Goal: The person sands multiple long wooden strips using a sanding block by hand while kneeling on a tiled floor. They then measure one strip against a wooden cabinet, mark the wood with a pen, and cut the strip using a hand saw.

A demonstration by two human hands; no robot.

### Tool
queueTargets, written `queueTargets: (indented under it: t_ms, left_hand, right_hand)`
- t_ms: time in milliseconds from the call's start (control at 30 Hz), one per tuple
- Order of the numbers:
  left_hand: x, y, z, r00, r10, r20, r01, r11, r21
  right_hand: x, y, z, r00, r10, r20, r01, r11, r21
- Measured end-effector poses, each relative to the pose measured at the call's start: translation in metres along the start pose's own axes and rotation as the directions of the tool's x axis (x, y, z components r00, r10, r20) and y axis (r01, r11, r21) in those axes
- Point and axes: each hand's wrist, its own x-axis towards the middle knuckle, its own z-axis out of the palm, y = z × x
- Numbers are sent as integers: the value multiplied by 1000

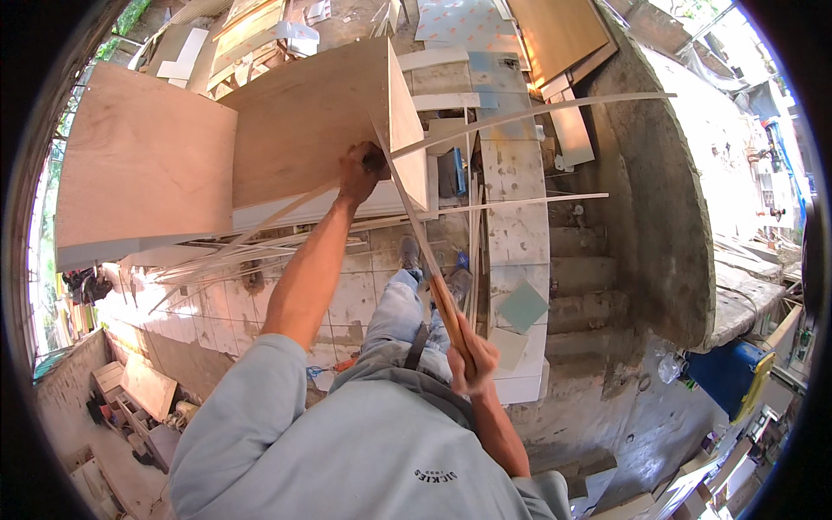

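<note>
My left hand (360, 169) is closed around a long thin wooden strip (537, 111), pressed near the edge of a large plywood cabinet box (299, 121). The strip slants from the lower left up to the far right, well past the box. In my right hand (474, 357), low and close to my body, is the straight wooden handle of what looks like a handsaw (412, 204). Its narrow blade, seen nearly edge-on, reaches up and crosses the strip just right of my left hand. The teeth are too fine to make out.
Several thin strips lie under and beside the box, and one strip (537, 202) juts right. Concrete steps (585, 295) drop away on the right beside a thick wall (663, 182). A greenish square tile (522, 307) lies near my feet. Wooden panels (559, 35) lean farther off.
</note>
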Motion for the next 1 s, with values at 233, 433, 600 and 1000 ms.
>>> queueTargets:
  t_ms: [233,433,600,1000]
  left_hand:
    - [0,2,0,999,31,-35,-28,997,70]
    - [4,19,-1,999,15,40,-21,988,155]
    - [-1,16,-2,999,-8,35,3,992,125]
    - [4,3,0,995,-40,97,22,983,180]
  right_hand:
    - [-44,-7,-23,1000,20,19,-19,1000,-24]
    - [18,3,10,998,56,30,-56,998,-3]
    - [4,2,2,995,99,28,-100,995,27]
    - [52,16,33,992,116,39,-118,992,50]
